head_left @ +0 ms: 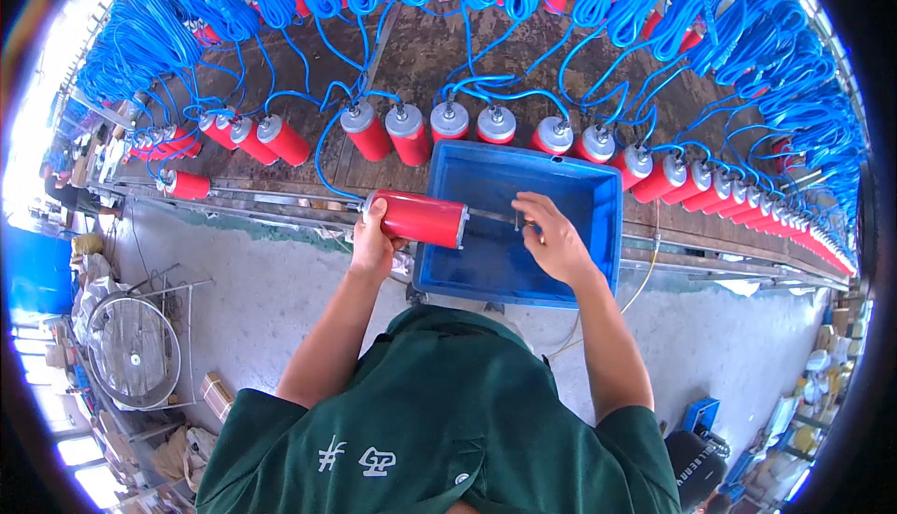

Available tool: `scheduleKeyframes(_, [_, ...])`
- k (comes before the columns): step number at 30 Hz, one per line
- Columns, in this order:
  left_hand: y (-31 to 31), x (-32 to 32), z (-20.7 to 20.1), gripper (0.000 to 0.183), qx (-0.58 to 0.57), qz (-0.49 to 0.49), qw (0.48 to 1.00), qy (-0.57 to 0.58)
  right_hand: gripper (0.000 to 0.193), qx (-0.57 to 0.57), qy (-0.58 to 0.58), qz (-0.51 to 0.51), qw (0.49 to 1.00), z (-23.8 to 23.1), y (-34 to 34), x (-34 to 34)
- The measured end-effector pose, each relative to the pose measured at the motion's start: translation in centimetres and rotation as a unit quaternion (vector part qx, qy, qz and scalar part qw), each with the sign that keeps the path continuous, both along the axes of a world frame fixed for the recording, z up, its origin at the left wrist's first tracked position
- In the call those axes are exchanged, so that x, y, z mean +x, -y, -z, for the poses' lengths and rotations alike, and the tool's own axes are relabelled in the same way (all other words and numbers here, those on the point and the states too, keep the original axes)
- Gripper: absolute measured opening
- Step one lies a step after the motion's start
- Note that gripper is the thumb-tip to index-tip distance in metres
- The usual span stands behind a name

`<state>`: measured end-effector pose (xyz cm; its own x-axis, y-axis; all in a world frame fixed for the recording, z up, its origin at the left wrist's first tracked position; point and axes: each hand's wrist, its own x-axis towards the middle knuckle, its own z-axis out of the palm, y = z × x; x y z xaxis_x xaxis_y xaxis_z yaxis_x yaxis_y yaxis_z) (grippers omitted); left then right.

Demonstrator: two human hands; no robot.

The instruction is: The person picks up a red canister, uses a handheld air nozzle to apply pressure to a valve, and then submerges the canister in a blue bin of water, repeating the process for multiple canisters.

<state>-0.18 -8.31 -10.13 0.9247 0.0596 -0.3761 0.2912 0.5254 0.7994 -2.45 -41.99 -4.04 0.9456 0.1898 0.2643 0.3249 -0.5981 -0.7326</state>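
Above the left rim of the blue tray (467,273), the left hand (373,241) grips a red cylinder (422,219) sideways; a thin metal rod (491,216) runs from its right end toward the right hand (555,241). Whether that hand clamps the rod, I cannot tell. More cylinders (408,137) line the far side.

From my remote station I note a pale grey floor (252,280), with a worn green strip along the near side of a dark, scuffed workbench (411,56). Lower left, I log a round caged fan (134,360) near a brown carton (217,394), and windows (92,481) washed out by white light; at right I see cluttered shelving (811,392) near the rim.
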Motion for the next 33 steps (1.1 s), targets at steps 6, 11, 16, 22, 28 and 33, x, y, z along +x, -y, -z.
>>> scheduleKeyframes(6, [0.0,0.1,-0.7,0.061,0.022,0.014,0.999,-0.018,0.031,0.176,-0.253,0.08,0.948,0.7,-1.9,0.9])
scheduleKeyframes(11, [-0.1,0.0,-0.5,0.057,0.009,0.0,1.0,-0.022,0.042,0.404,-0.462,0.133,0.778,0.5,-2.6,1.4])
scheduleKeyframes(16, [0.2,-0.1,-0.7,0.054,0.0,0.002,1.0,-0.013,0.035,0.006,-0.06,-0.023,0.998,1.0,-0.5,0.3])
scheduleKeyframes(22, [0.4,-0.2,-1.0,0.058,0.015,-0.008,1.0,-0.007,0.04,0.436,-0.487,0.093,0.751,1.5,-1.7,2.2])
scheduleKeyframes(28, [0.2,0.0,-1.0,0.059,0.012,0.004,1.0,-0.007,0.042,0.105,-0.153,0.034,0.982,-0.1,-1.3,-0.3])
scheduleKeyframes(33, [0.4,0.0,-0.9,0.056,0.003,-0.011,1.0,-0.02,0.04,0.052,-0.012,0.024,0.998,2.7,-0.6,1.6])
